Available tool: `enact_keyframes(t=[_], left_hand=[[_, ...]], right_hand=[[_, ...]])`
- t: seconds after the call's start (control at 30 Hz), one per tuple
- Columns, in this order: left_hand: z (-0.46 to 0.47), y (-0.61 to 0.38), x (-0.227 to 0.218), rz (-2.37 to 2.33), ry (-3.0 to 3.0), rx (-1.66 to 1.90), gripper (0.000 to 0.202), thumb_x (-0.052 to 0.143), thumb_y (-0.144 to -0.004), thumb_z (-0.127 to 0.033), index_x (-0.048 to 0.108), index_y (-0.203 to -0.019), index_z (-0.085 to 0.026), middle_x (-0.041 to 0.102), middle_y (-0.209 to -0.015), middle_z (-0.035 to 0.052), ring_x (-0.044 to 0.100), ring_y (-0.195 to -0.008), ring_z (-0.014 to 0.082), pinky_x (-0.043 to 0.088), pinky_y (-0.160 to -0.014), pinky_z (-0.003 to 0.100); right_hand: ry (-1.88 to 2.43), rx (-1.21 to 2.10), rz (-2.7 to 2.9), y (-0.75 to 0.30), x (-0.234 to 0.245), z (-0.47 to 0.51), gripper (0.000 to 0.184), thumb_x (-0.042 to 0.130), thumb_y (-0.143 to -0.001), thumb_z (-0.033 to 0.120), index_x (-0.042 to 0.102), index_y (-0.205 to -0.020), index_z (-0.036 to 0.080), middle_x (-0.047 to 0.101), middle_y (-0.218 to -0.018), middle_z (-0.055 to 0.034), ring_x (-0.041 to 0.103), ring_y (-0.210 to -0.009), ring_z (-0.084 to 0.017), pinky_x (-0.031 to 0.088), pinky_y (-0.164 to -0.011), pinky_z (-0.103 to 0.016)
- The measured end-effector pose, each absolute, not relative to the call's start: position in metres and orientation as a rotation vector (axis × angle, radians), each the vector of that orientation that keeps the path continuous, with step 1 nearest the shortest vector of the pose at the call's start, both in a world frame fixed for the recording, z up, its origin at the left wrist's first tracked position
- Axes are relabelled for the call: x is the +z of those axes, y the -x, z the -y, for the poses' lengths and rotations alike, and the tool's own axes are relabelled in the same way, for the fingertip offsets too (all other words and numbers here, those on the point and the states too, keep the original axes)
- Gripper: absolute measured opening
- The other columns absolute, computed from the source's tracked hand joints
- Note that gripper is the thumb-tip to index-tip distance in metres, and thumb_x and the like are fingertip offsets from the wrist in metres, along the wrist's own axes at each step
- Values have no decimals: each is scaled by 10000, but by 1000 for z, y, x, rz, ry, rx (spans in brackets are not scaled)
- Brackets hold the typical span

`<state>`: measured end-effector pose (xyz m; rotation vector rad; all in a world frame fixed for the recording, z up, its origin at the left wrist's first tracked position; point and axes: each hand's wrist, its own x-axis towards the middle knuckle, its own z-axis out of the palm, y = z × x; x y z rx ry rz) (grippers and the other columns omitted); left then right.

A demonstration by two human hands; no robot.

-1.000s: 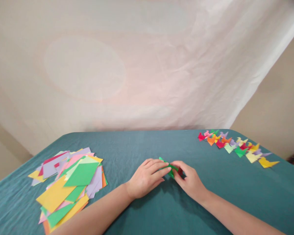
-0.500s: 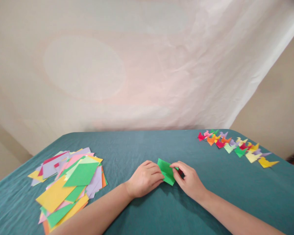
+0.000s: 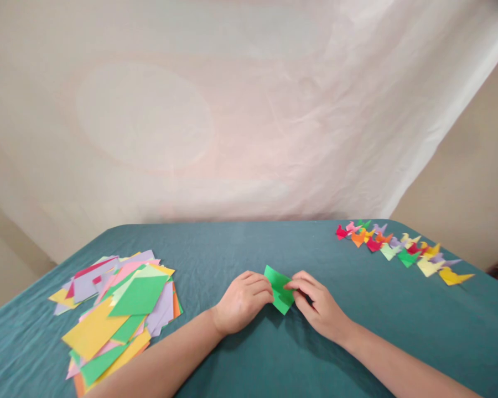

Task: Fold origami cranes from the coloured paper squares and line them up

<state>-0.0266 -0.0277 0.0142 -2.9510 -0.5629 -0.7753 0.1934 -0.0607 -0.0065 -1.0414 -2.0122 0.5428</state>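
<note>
A small sheet of green paper (image 3: 280, 296) with a crease is held between my two hands near the middle of the table. My left hand (image 3: 245, 301) is closed on its left edge, the fingertips partly hidden behind the curled fingers. On the other side, the thumb and fingers of my right hand (image 3: 317, 304) pinch the paper's right edge. The paper is tilted, and its lower corner points toward me.
Loose sheets of coloured paper (image 3: 95, 329) lie in an overlapping pile at the left. Several folded paper birds (image 3: 429, 266) stand in rows at the right on the teal tablecloth (image 3: 232, 249). A pale cloth (image 3: 249, 121) hangs behind the table.
The green paper has shifted slightly left and looks less bent on its right side. My right hand's fingertips have moved left along with it.
</note>
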Motion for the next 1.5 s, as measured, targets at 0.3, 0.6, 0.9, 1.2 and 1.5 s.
enact_keyframes(t=[0.3, 0.6, 0.9, 1.2, 1.5], left_hand=[[24, 27, 14, 606, 3010, -704, 201, 388, -924, -185, 573, -848, -174, 631, -935, 26, 539, -957, 144, 374, -850, 289], [25, 27, 13, 796, 2941, -682, 207, 393, -899, -141, 595, -904, -187, 621, -890, 38, 539, -923, 161, 393, -819, 304], [23, 29, 10, 939, 2929, -684, 181, 447, -833, -90, 601, -858, -181, 614, -841, 38, 543, -889, 172, 406, -775, 297], [25, 29, 6, 911, 2998, -661, 163, 504, -854, -267, 612, -949, -191, 639, -899, 50, 581, -887, 187, 441, -777, 303], [28, 25, 10, 1040, 3023, -840, 247, 412, -917, -286, 636, -884, -187, 646, -798, 28, 599, -766, 136, 454, -730, 248]], right_hand=[[1084, 462, 2077, -194, -7, 58, 267, 430, -852, 144, 603, -1046, 208, 559, -974, -70, 527, -924, -187, 437, -832, -340], [1135, 519, 2029, -201, -12, 54, 405, 330, -786, 23, 653, -964, 190, 605, -908, -64, 561, -865, -178, 455, -785, -332], [1032, 517, 2106, -206, -14, 49, 325, 415, -833, 95, 647, -1026, 214, 608, -913, -64, 571, -823, -158, 471, -741, -295], [1040, 290, 2214, -211, -14, 47, 262, 474, -840, 137, 670, -990, 225, 578, -822, -54, 542, -767, -165, 457, -675, -301], [1012, 438, 2186, -207, 0, 54, 167, 481, -841, 179, 644, -811, 192, 584, -846, -58, 546, -788, -168, 440, -728, -317]])
